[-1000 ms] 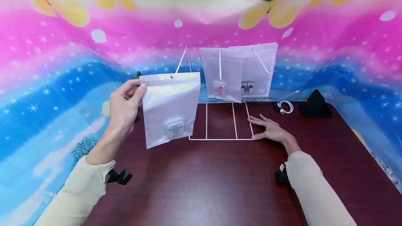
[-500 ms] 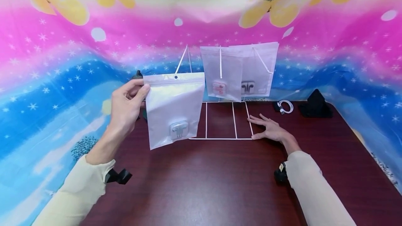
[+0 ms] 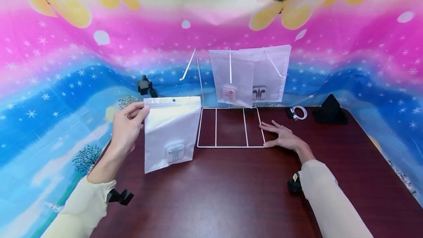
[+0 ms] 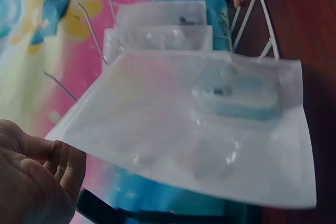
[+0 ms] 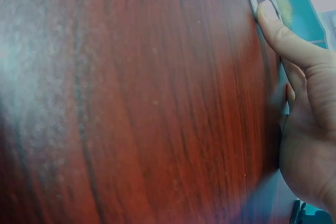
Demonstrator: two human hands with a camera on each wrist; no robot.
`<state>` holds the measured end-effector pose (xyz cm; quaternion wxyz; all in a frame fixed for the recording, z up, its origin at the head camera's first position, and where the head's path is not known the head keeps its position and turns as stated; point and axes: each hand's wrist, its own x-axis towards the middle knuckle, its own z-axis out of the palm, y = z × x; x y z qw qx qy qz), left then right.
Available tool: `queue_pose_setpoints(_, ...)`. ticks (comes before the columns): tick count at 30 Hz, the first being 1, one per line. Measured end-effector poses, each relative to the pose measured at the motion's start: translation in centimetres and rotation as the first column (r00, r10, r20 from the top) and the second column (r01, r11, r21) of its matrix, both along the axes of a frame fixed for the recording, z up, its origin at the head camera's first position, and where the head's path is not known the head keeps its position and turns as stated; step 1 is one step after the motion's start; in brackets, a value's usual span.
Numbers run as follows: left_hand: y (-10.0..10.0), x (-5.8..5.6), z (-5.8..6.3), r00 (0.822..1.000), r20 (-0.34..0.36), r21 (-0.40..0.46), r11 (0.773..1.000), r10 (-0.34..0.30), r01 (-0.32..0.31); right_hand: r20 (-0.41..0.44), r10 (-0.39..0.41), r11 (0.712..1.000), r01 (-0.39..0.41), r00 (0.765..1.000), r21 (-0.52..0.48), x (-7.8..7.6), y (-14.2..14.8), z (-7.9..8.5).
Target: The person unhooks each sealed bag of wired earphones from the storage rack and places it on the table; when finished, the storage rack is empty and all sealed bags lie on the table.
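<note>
In the head view my left hand (image 3: 127, 126) pinches a white zip bag (image 3: 170, 124) by its upper left edge. White earphones in a clear case (image 3: 175, 152) show through near the bag's bottom. The bag hangs in the air, apart from and below the left hook (image 3: 187, 65) of a white wire rack. My right hand (image 3: 285, 137) touches the right side of the rack's base (image 3: 231, 146), fingers spread and fairly straight. In the right wrist view the thumb (image 5: 269, 11) rests at the wire. Two similar bags, one with pink earphones (image 3: 229, 93) and one with dark earphones (image 3: 259, 92), hang on the rack.
The rack stands on a dark red-brown table (image 3: 211, 194). Behind it to the right lie a coiled white cable (image 3: 300, 113) and a black stand (image 3: 331, 110). A dark object (image 3: 144, 85) stands at the back left. A printed cloth (image 3: 148, 43) encloses the table's back and sides.
After a slight shift right, the bag in my left hand has come down and left, uncovering the rack's left hook and base. My right hand has stayed at the base.
</note>
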<state>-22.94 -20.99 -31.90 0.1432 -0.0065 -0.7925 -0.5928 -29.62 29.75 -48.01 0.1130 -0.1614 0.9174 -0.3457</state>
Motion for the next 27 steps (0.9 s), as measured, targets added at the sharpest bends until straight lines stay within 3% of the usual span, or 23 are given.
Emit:
queue_pose_setpoints(5, -1.5, -1.3, -1.5, 0.987, 0.112, -0.078, 0.991, 0.119, -0.111, 0.001, -0.005, 1.0, 0.005, 1.0, 0.004, 0.1, -0.1, 0.2)
queue_pose_setpoints(8, -2.4, -2.2, -2.3, 0.976, 0.138, -0.121, 0.981, 0.168, -0.151, -0.001, -0.004, 1.0, 0.004, 1.0, 0.002, 0.1, -0.1, 0.2)
queue_pose_setpoints(16, -4.4, -3.4, -4.7, 0.97, 0.187, -0.227, 0.968, 0.155, -0.111, -0.008, 0.008, 1.0, -0.008, 1.0, -0.015, 0.2, -0.3, 0.2)
queue_pose_setpoints(21, -4.9, -4.0, -6.4, 0.961, 0.239, -0.215, 0.972, 0.142, -0.09, -0.004, 0.004, 1.0, -0.004, 1.0, -0.01, 0.2, -0.3, 0.2)
queue_pose_setpoints(27, -4.7, -4.4, -7.9, 0.962, 0.247, -0.23, 0.972, 0.114, -0.056, 0.004, -0.003, 1.0, 0.003, 1.0, -0.009, 0.3, -0.2, 0.2)
